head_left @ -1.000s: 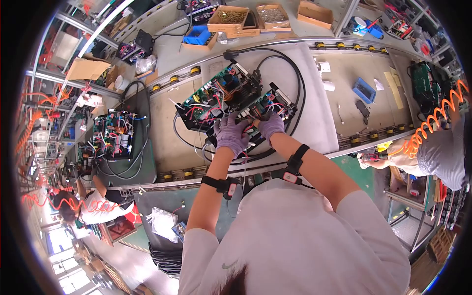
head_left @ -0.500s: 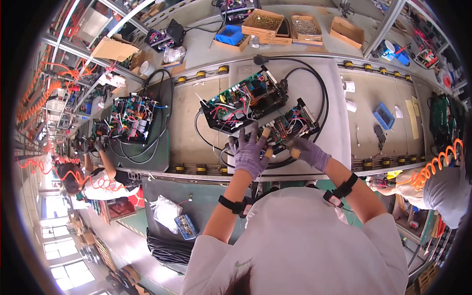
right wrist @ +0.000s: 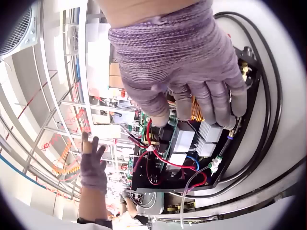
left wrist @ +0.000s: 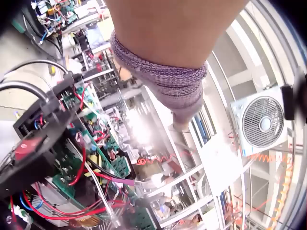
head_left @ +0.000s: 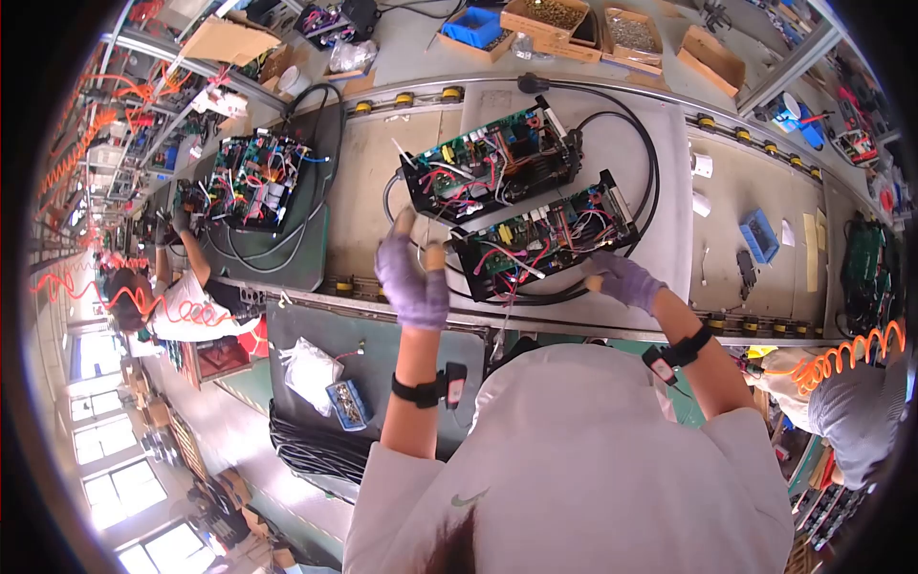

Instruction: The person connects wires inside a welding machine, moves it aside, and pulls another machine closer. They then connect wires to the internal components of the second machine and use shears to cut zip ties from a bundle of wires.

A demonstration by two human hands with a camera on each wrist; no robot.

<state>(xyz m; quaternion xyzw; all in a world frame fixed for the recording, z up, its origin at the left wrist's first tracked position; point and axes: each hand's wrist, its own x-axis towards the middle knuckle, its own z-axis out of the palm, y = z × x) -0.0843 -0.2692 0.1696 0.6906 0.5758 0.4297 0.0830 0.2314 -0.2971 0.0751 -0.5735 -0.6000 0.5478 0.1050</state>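
Two black chassis packed with green boards and coloured wires lie side by side: the rear chassis (head_left: 448,182) and the near chassis (head_left: 545,251). My gloved left hand (head_left: 413,282) is raised at the left end of the near one, fingers apart, holding nothing; the right wrist view shows this left hand (right wrist: 93,167) with spread fingers. At the near chassis's front right edge is my right hand (head_left: 626,281). In the right wrist view, the right hand (right wrist: 177,72) has its loosely bent fingers over the chassis; contact is hard to tell.
A thick black cable (head_left: 654,177) loops around the right side of both chassis. On the left, a green mat (head_left: 311,258) bears another wired unit (head_left: 253,182), with a person working beside it. Cardboard trays (head_left: 712,59) and a blue bin (head_left: 470,27) stand behind.
My left hand has lifted off the near chassis and moved left. The near chassis now lies uncovered, roughly parallel to the rear one. My right hand remains by its right end. The head view has shifted.
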